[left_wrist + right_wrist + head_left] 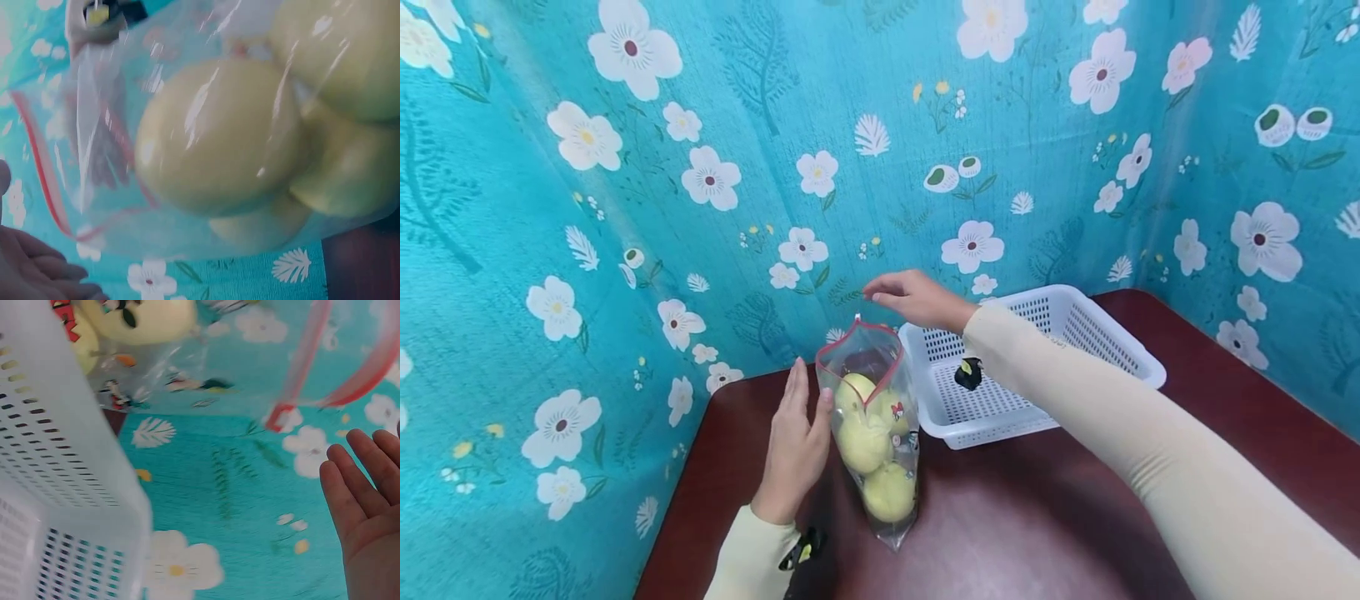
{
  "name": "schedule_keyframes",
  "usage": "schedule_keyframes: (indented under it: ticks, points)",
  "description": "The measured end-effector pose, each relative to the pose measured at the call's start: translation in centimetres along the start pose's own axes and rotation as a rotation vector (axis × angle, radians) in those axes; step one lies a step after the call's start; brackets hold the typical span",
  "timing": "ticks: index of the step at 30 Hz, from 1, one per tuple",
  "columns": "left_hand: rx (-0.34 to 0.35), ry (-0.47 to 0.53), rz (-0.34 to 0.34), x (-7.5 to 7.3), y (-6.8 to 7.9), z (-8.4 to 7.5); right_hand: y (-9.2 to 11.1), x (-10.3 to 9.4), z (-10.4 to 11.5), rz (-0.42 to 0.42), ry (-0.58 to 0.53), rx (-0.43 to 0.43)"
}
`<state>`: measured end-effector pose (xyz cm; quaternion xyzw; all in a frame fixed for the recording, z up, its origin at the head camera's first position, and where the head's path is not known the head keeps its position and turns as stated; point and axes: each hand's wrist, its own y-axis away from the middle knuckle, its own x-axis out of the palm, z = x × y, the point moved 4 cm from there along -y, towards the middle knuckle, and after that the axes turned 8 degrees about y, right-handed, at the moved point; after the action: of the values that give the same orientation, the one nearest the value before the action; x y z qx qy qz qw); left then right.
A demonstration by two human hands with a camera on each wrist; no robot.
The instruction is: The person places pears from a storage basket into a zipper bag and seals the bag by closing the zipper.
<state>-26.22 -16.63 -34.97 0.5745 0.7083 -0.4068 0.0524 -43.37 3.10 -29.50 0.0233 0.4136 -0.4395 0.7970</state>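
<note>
A clear zip bag (904,467) with a red zip edge stands upright on the table, its mouth spread apart. Several round, pale yellow-green fruits (865,442) fill it. My left hand (797,442) is beside the bag's left side, fingers straight and thumb close to the plastic. Above the bag's mouth, toward the back, my right hand (917,298) hovers with relaxed fingers and holds nothing. In the right wrist view, the fingers (359,487) are extended near the zip's red end (281,417). The left wrist view shows the fruits (219,137) close up through the plastic.
A white perforated basket (958,435) stands right of the bag, under my right forearm. The dark red table (1000,517) meets a blue flowered curtain (880,208) at the back and along both sides.
</note>
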Motion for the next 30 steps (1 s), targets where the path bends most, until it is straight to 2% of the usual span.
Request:
schedule_keyframes:
  ticks: [5, 9, 13, 16, 20, 23, 27, 30]
  points:
    - [0.045, -0.043, 0.024, 1.3, 1.2, -0.6, -0.3, 1.0, -3.4, -0.047, -0.136, 0.038]
    - [0.047, -0.084, 0.021, 2.4, 2.0, -0.6, -0.7, 2.4, -5.4, -0.066, -0.218, 0.069]
    - [0.074, -0.126, 0.002, 3.4, 2.7, -0.6, -1.3, 4.1, -6.6, -0.046, -0.365, 0.107]
    - [0.102, -0.177, -0.026, 4.2, 2.9, -0.6, -1.9, 5.1, -6.9, 0.003, -0.441, 0.134]
    - [0.141, -0.231, -0.082, 5.0, 2.9, -0.6, -2.8, 6.1, -7.3, 0.095, -0.483, 0.179]
    - [0.172, -0.234, -0.11, 5.3, 2.7, -0.7, -3.3, 6.6, -7.5, 0.139, -0.51, 0.195]
    - [0.176, -0.219, -0.115, 5.4, 2.3, -0.9, -3.7, 7.2, -7.5, 0.164, -0.504, 0.177]
    - [0.188, -0.227, -0.119, 5.5, 2.2, -1.0, -3.8, 7.4, -7.3, 0.153, -0.488, 0.154]
